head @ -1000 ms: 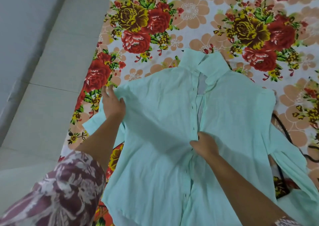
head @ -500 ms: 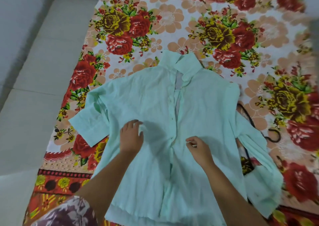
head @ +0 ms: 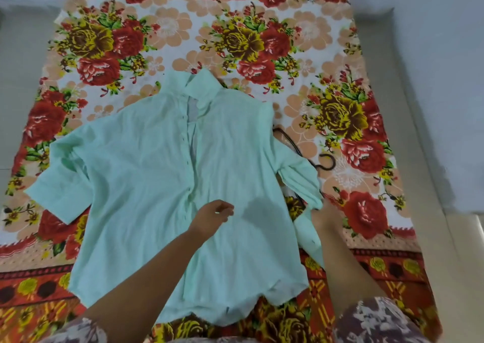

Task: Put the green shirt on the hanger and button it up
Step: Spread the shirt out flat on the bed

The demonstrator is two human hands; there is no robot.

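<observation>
The pale green shirt (head: 146, 175) lies spread front-up on the floral mat, collar away from me. Its placket is closed lower down and gapes open below the collar. A dark hanger (head: 327, 162) lies on the mat at the shirt's right side; its hook shows and the rest runs under the right sleeve. My left hand (head: 212, 215) hovers over the shirt's middle just right of the placket, fingers loosely curled and holding nothing. My right hand (head: 321, 218) reaches to the edge of the folded right sleeve, blurred, and its fingers are hidden by the cloth.
The floral mat (head: 262, 41) covers the floor from my knees to the far wall. Bare grey floor (head: 429, 106) runs along both sides of the mat. My patterned sleeves show at the bottom corners.
Both hands have left the placket. The left hand lifted and shifted right over the shirt; the right hand swung out to the right sleeve. The view has pulled back.
</observation>
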